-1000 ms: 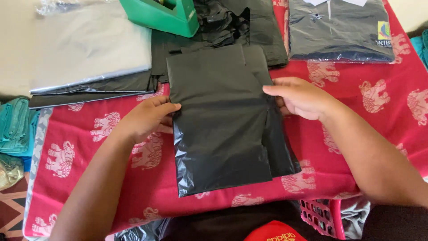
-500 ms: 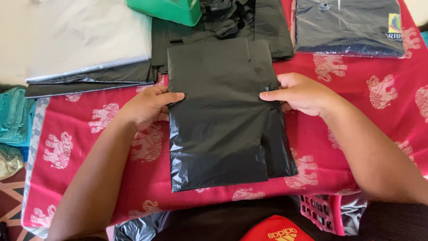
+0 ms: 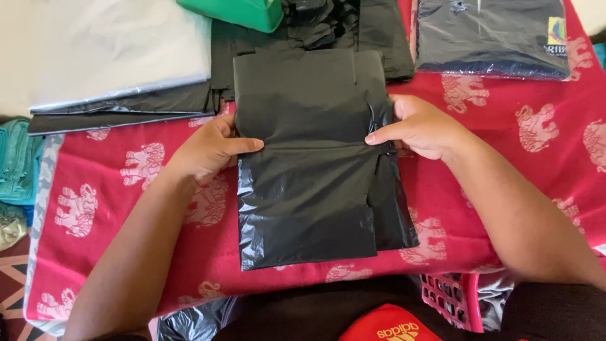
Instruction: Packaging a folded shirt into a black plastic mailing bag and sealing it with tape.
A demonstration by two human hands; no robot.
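Black plastic bag [image 3: 309, 158] | between left hand [image 3: 205, 148], right hand [image 3: 420, 126] | edges pinched

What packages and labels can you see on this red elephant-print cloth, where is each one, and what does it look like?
Black plastic mailer bag: centre of the cloth, flat, rectangular, glossy; left hand and right hand grip its side edges.
Clear-wrapped dark folded garment: top right, flat rectangle.
Small label on that package: right corner, yellow, green and blue.
Pale grey plastic bags: top left, flat stack over black ones.
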